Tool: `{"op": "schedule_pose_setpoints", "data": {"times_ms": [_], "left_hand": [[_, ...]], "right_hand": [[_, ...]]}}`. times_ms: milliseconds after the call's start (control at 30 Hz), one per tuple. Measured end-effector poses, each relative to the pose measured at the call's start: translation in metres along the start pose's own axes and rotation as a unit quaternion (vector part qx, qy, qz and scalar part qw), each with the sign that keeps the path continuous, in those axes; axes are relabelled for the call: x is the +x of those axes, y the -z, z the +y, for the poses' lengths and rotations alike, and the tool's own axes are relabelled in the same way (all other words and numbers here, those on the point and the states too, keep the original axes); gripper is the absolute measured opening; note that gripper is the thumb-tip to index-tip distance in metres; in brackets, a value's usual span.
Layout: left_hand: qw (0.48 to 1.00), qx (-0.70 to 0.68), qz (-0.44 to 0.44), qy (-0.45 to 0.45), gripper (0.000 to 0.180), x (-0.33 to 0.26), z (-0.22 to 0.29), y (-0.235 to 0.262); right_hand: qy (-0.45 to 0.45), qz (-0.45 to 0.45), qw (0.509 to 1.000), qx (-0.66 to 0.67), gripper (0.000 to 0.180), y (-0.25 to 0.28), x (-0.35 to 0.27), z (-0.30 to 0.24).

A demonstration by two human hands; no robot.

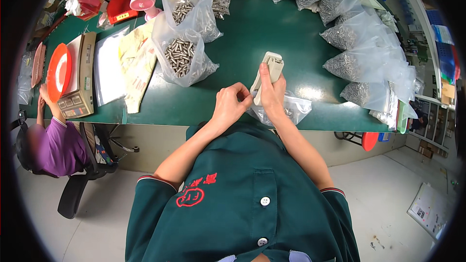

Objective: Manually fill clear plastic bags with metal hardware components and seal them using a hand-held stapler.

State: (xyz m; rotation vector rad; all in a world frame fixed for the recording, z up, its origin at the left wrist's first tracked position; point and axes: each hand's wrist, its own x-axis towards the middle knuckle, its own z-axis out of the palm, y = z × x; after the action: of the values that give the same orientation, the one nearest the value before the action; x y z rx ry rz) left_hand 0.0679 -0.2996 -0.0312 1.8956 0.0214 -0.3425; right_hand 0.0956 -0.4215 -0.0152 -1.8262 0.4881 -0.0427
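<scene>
Your green shirt [242,204] filled the near view, and beyond it, heaped clear bags of screws [184,53] crowded the green table [252,34], with a scale [80,77] by a co-worker's hand [46,94] at far left. Your right hand [272,94] gripped the cream stapler [267,75] upright at the table's near edge, over a small clear bag [291,109]. Your left hand [230,104] pinched that bag's top beside it.

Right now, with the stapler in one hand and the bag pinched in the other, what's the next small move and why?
Probably squeeze the stapler shut. The right hand holds it upright at the green table's near edge, its lower end meeting the top of the small clear bag that the left hand pinches. Whether the bag top sits fully inside cannot be seen.
</scene>
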Motion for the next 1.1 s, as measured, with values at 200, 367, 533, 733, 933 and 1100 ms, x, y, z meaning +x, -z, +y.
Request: {"op": "schedule_pose_setpoints", "data": {"times_ms": [200, 367, 533, 733, 933, 1100], "left_hand": [[1.0, -0.017, 0.001, -0.002, 0.016, -0.001, 0.0, 0.0], [0.998, -0.055, 0.004, -0.025, 0.017, -0.003, -0.008, -0.005], [0.999, -0.018, 0.014, -0.036, 0.019, -0.001, -0.009, -0.007], [0.999, -0.028, -0.016, 0.004, 0.024, -0.003, -0.005, -0.008], [0.99, -0.135, -0.021, -0.02, 0.026, -0.008, -0.016, -0.026], [0.989, -0.143, -0.035, 0.01, 0.021, -0.01, -0.011, -0.036]], "right_hand": [[-0.032, -0.014, 0.999, 0.034, 0.044, 0.002, 0.006, 0.011], [-0.057, -0.031, 0.998, 0.025, 0.047, 0.004, 0.011, 0.013], [-0.064, -0.023, 0.997, 0.026, 0.048, -0.002, 0.018, 0.016], [-0.072, -0.002, 0.997, 0.012, 0.049, -0.002, 0.018, 0.011], [-0.022, -0.055, 0.978, 0.199, 0.045, 0.037, 0.003, -0.006], [0.137, 0.105, 0.985, 0.029, 0.042, 0.135, 0.018, 0.017]]}}
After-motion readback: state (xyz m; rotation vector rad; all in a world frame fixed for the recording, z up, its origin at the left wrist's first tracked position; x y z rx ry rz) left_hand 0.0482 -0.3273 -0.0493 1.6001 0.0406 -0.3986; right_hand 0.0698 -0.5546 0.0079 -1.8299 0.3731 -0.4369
